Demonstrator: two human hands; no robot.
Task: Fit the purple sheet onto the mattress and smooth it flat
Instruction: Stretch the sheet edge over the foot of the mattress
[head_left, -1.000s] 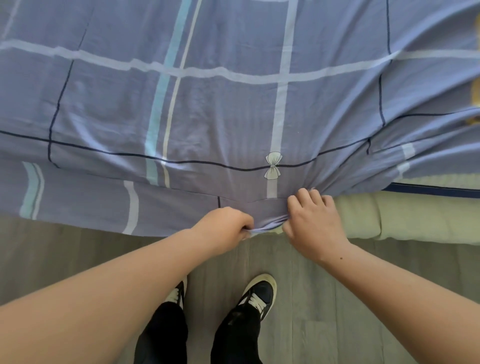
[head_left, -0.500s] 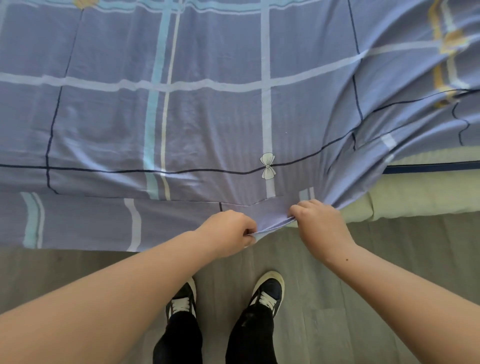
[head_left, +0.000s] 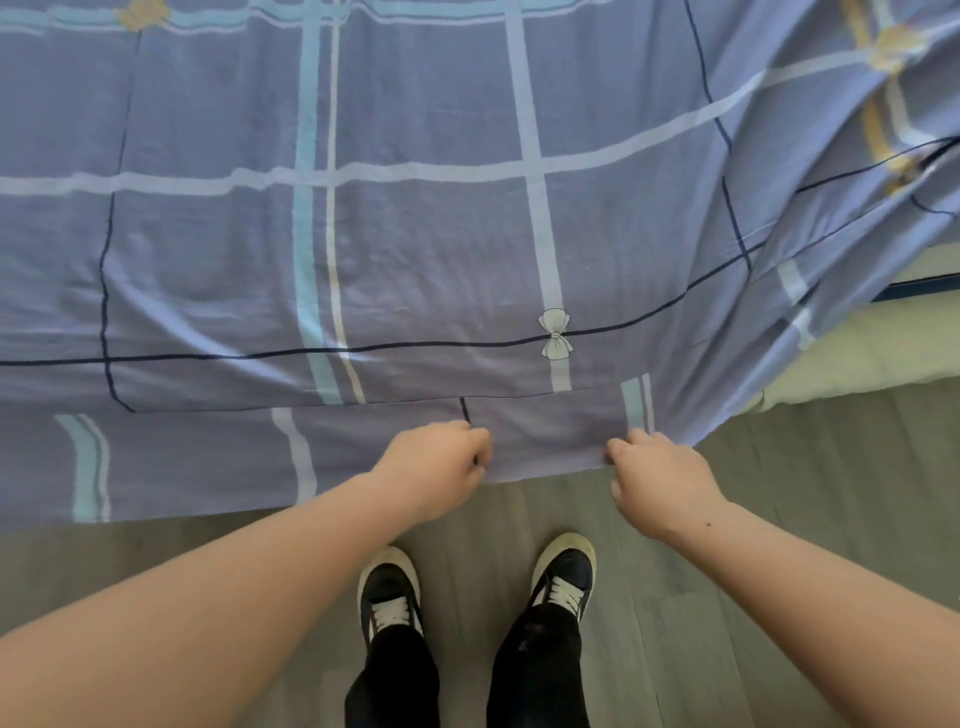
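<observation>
Purple sheet (head_left: 415, 249) lay spread over the mattress (head_left: 857, 364) — near hem hanging toward the floor (head_left: 831, 493) at 6 o'clock. Left hand (head_left: 431, 467) and right hand (head_left: 660, 483) each held that hem, fingers clenched on fabric — bare mattress showed at 3 o'clock.

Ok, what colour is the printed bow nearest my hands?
White to pale grey; the bow shows clearest in the head view, on the purple sheet.
</observation>
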